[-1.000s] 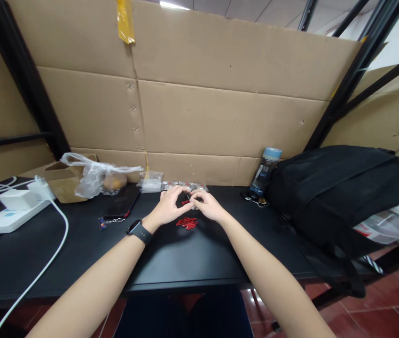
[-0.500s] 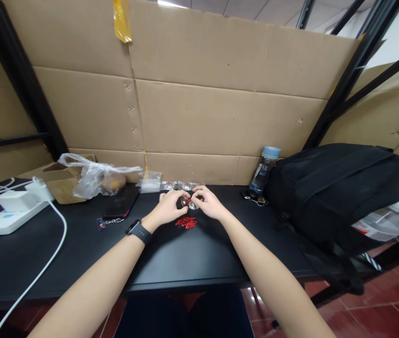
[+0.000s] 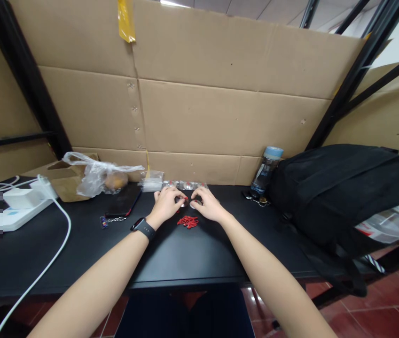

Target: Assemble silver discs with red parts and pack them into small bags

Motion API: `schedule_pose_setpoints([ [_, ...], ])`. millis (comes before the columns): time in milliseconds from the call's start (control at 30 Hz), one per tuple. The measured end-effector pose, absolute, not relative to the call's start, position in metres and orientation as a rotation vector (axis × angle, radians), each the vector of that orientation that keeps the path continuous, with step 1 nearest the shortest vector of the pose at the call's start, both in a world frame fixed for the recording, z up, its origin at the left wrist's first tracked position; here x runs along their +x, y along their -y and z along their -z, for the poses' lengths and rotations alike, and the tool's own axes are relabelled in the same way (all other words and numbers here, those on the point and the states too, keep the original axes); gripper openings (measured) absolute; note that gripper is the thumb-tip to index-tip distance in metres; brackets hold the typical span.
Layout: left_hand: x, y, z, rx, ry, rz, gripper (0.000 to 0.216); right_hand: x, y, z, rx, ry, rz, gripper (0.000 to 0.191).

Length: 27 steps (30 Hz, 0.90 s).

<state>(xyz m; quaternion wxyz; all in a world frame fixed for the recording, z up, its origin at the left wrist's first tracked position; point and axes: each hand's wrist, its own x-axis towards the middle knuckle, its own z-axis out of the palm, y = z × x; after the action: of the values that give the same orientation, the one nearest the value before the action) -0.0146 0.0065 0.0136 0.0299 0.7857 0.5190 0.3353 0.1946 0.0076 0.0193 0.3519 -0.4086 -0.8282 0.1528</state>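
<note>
Currently both hands curl partway around small shiny pieces — grip unclear — beyond a red heap.

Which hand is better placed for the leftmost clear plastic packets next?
Likely the left hand: the leftmost clear plastic packets lie just beyond it, nearer than to the right hand. It seems to hold a round piece.

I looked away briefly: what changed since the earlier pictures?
The left hand has drawn left, away from the right hand, widening the gap between them. Whatever either took or released is too small to tell. The red pieces and bottle stayed put.
</note>
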Motion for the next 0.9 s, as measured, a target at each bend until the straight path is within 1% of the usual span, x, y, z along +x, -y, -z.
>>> schedule_pose_setpoints([
  [100,-0.017,-0.013,-0.008,2.399,-1.629,-0.988,0.017,0.199,-0.010,-0.018,-1.081,2.121,-0.390,0.021],
  [267,-0.018,-0.020,0.000,2.398,-1.613,-0.929,0.016,0.203,-0.014,-0.016,-1.111,2.106,-0.371,0.022],
  [400,-0.027,-0.023,-0.007,2.409,-1.671,-0.944,0.017,0.206,-0.016,-0.016,-1.083,2.124,-0.362,0.022],
  [533,-0.059,-0.029,-0.015,2.428,-1.971,-1.079,0.017,0.211,-0.019,-0.015,-1.097,2.125,-0.365,0.023],
  [667,-0.093,-0.036,-0.008,2.286,-2.363,-0.975,0.025,0.212,-0.018,-0.017,-1.125,2.134,-0.362,0.023],
  [767,-0.101,-0.039,-0.001,2.234,-2.444,-0.904,0.025,0.212,-0.018,-0.017,-1.117,2.140,-0.353,0.022],
  [900,-0.098,-0.039,-0.002,2.208,-2.469,-0.923,0.023,0.213,-0.019,-0.015,-1.105,2.134,-0.350,0.021],
])
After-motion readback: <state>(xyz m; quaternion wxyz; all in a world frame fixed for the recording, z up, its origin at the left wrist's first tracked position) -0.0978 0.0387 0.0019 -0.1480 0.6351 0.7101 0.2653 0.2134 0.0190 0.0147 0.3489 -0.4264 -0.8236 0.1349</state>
